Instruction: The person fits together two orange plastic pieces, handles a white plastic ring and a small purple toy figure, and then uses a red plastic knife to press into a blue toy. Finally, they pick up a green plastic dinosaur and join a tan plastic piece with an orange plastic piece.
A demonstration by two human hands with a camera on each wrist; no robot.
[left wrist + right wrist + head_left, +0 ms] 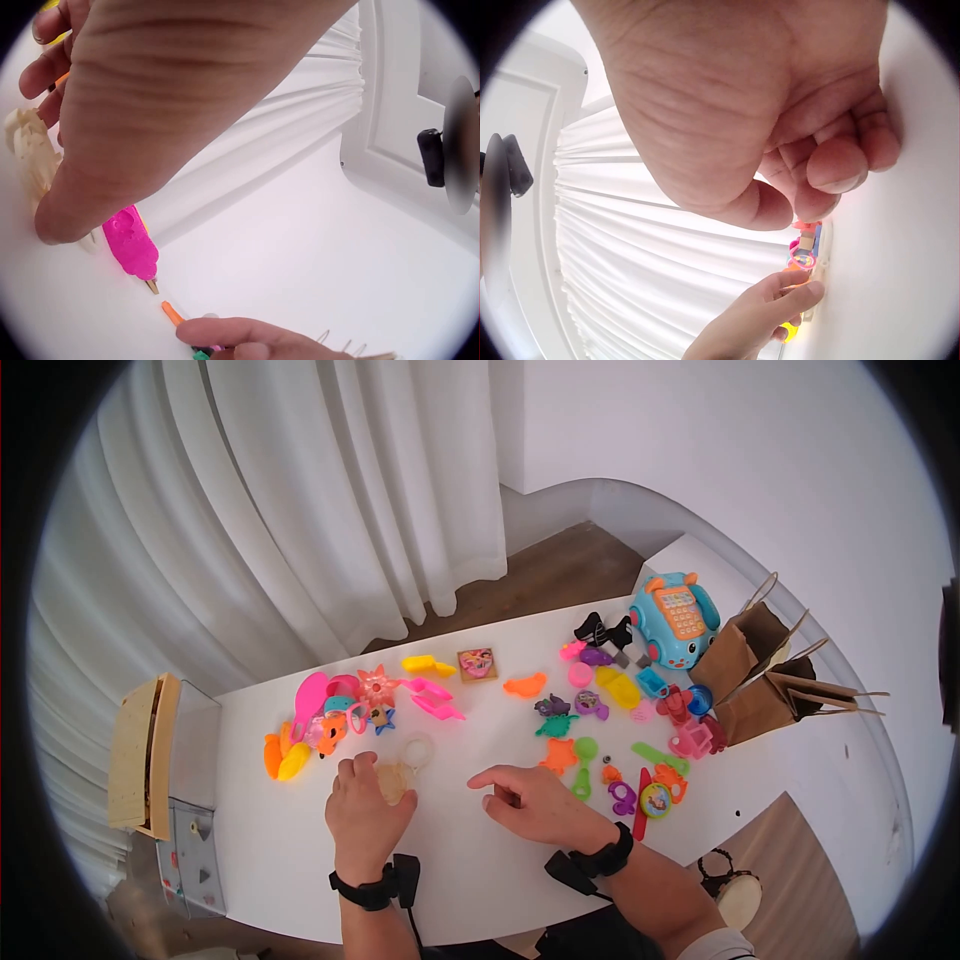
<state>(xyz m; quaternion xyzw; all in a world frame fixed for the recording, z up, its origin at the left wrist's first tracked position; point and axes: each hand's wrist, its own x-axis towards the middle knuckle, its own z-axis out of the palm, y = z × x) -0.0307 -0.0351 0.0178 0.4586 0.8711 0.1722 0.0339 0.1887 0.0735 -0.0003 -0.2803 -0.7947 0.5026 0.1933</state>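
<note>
A pale cream toy (393,784) lies between the spread thumb and fingers of my left hand (368,815), with a whitish ring-shaped piece (417,752) just beyond it. In the left wrist view, the thumb of my left hand (150,112) lies close beside the cream toy (31,154); whether it touches cannot be told. My right hand (540,805) hovers to the right, index finger pointing left and the others loosely curled. Nothing is held in my right hand (757,112), as the right wrist view shows.
Pink, orange and yellow toys (312,705) lie at the table's left. A small pictured box (477,664) sits at the back middle. Many coloured toys (619,688) spread across the right, near a blue toy phone (676,622) and brown paper bags (745,670). A wooden-topped drawer unit (195,750) stands left.
</note>
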